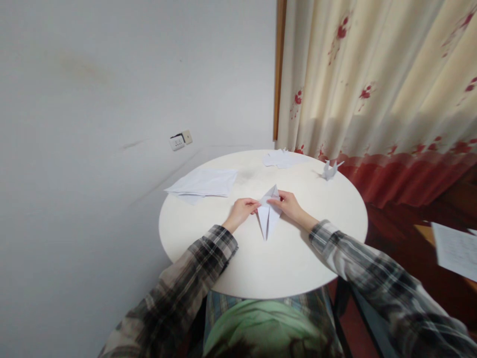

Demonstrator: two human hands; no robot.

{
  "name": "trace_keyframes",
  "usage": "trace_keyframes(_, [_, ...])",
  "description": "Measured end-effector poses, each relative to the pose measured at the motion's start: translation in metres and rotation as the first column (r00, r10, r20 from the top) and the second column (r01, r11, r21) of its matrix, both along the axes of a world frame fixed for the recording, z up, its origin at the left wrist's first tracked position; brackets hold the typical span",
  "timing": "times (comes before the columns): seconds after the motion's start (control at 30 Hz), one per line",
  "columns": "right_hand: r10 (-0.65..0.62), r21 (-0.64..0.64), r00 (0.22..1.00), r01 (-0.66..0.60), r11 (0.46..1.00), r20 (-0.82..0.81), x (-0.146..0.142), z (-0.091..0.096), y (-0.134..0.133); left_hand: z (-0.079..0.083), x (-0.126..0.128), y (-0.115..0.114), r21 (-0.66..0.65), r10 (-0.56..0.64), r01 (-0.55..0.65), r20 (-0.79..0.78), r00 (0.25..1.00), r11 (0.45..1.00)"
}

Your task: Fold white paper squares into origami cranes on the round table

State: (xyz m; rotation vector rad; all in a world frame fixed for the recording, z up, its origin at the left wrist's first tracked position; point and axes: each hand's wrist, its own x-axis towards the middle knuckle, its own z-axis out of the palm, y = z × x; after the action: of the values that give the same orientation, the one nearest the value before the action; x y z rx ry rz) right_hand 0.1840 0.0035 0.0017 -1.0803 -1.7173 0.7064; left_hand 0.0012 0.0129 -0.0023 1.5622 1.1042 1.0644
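Note:
Between my two hands is a white sheet of paper folded into a narrow diamond (264,219), its lower end split into two points. My left hand (242,211) pinches its left corner between thumb and fingers. At the upper right side, my right hand (289,204) grips the folded paper, thumb on top and fingers partly hidden behind it. The upper tip points away from me, and the paper is held just over or on the round white table (268,273); which of these I cannot tell.
A stack of white paper (206,182) lies at the table's left back. Loose paper pieces (279,159) lie at the far edge. A folded paper crane (330,171) stands at the right back. Beyond are a wall socket (177,142), a curtain (335,99) and printed sheets (456,251) at the right.

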Motion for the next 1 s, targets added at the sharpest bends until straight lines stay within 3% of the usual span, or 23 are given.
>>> trace_keyframes(0.2, [-0.017,-0.055,1.000,0.017,0.998,-0.009,0.000,-0.002,0.003,-0.003,0.000,0.003,0.035,-0.020,0.023,-0.075,0.997,0.999])
trace_keyframes(0.3, [-0.056,-0.064,0.995,0.061,0.996,0.082,0.001,-0.003,0.006,-0.002,-0.001,0.000,0.167,-0.002,0.039,-0.217,0.976,0.985])
trace_keyframes(0.47, [-0.163,0.026,0.941,0.163,0.986,0.298,0.003,-0.003,0.006,0.001,-0.005,-0.003,0.433,0.142,0.088,-0.470,0.871,0.897])
trace_keyframes(0.57, [-0.174,0.010,0.925,0.181,0.983,0.338,0.004,-0.004,0.005,0.003,-0.005,-0.006,0.513,0.195,0.104,-0.496,0.846,0.852])
trace_keyframes(0.67, [-0.168,0.017,0.907,0.175,0.984,0.385,0.004,-0.006,0.006,0.006,-0.002,-0.012,0.580,0.159,0.203,-0.512,0.844,0.789])
trace_keyframes(0.8, [-0.198,0.081,0.863,0.181,0.980,0.465,0.003,-0.008,0.007,0.005,0.004,-0.019,0.566,0.018,0.431,-0.620,0.784,0.703])
trace_keyframes(1.0, [-0.250,0.119,0.832,0.220,0.968,0.496,0.005,-0.008,0.009,0.004,0.008,-0.020,0.497,-0.028,0.489,-0.680,0.732,0.716])
